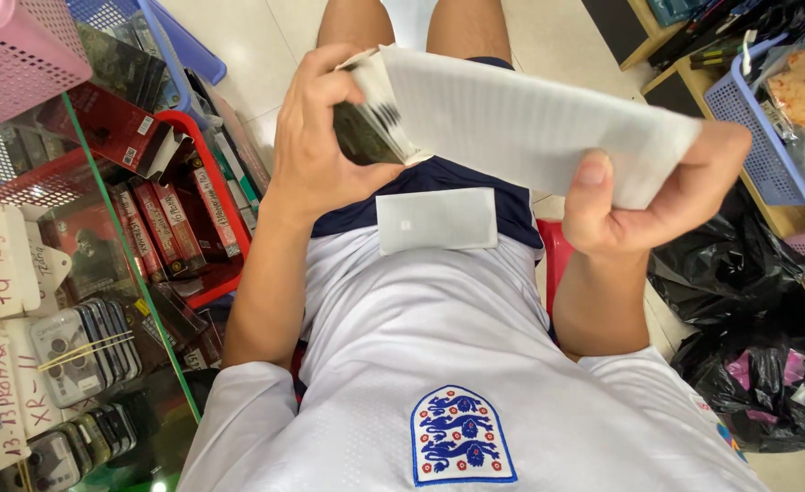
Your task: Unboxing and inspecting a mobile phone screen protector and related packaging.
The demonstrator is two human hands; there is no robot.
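Left hand [320, 137] pinching dark glossy card stack [366, 132]; right hand [644, 196] pinching long white ribbed paper sleeve [530, 123] (thumb on top). Risk: stack slipping out, scattering.

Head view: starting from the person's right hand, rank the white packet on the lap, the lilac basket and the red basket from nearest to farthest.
From the right hand, which grips the long white sleeve:
1. White packet on the lap, just left of the hand, lying on the shirt.
2. Lilac basket, on the shelf at the right edge.
3. Red basket, far left, beyond the left arm, holding boxed goods.
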